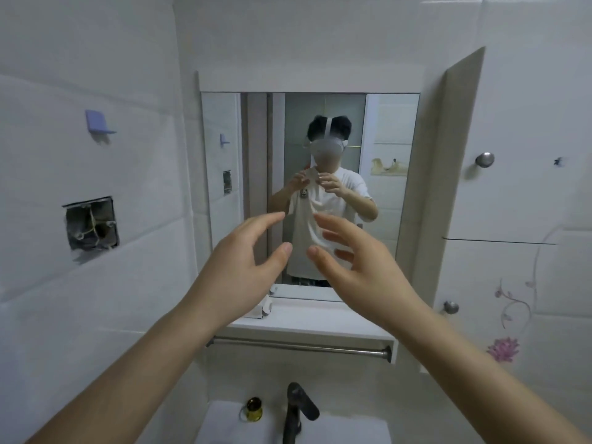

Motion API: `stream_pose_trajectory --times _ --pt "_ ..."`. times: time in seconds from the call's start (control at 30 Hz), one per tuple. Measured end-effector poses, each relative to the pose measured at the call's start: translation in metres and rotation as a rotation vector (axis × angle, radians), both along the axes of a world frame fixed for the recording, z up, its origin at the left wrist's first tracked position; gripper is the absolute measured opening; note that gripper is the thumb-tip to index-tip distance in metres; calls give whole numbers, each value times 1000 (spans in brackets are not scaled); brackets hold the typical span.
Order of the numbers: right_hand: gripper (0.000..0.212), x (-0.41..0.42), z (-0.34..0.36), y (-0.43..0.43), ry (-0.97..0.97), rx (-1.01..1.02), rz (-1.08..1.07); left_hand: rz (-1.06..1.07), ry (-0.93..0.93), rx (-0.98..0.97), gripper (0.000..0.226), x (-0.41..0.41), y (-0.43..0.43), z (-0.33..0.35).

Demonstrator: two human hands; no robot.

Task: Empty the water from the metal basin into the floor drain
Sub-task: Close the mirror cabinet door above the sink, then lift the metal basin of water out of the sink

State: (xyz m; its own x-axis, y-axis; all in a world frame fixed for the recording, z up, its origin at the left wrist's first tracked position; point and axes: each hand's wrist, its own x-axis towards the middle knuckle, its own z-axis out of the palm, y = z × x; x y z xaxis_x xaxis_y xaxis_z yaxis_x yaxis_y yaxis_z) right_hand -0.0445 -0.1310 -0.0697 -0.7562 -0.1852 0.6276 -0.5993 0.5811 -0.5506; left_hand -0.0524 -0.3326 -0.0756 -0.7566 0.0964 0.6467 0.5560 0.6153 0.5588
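Although the task concerned a metal basin and a floor drain, neither appeared in the head view. Nearest, low in frame: white sink (217, 421) and dark faucet (296, 408). Above these, left hand (243, 261) and right hand (362, 267) were raised side by side, fingers loosely spread, holding nothing. Farthest: the mirror (381, 139). The basin probably lay below the frame, so its direction, long axis and the nearer hand could not be judged.

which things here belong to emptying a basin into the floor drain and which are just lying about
Job: left hand, right hand, both empty; no basin or drain in view.
Lying about: tap, yellow bottle, towel rail, mirror, purple hook.
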Motion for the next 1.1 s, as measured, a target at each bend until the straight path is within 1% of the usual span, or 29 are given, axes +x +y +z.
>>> stream_pose_trajectory --times 0.27,0.53,0.73,0.87,1.1 --pt "57 -24 -20 16 -63 -22 -39 -15 -61 14 49 -25 15 -19" --pt "58 -48 -51 24 -153 -32 11 19 -130 3 47 -38 26 -41" --pt "52 -63 -75 9 -212 -54 54 34 -193 -2 47 -44 15 -64" --pt "49 -70 -90 -7 -261 -54 63 33 -253 46 46 -55 0 -81" --pt "45 -76 -119 -37 -348 -96 20 -30 -346 125 47 -71 -28 -116"
